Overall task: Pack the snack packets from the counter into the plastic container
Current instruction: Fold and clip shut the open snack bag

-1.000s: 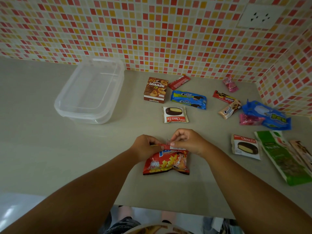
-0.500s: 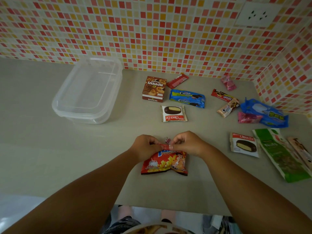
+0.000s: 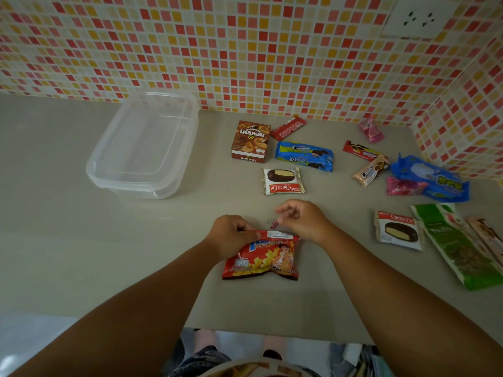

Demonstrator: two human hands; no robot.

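Red and yellow, the potato snack bag (image 3: 262, 258) lies flat on the grey counter (image 3: 81, 254) nearest the person. The left hand (image 3: 232, 235) pinches its folded top edge; the right hand (image 3: 304, 220) hovers just above, fingers loosely curled near a small clip (image 3: 272, 223), though whether they touch it cannot be told. Beyond lies a Choco Pie packet (image 3: 283, 180), then a brown biscuit box (image 3: 250, 141) and a blue Cream-O pack (image 3: 304, 156). Far left, by the mosaic tile wall (image 3: 245, 50), sits the clear plastic container (image 3: 109, 170), holding nothing.
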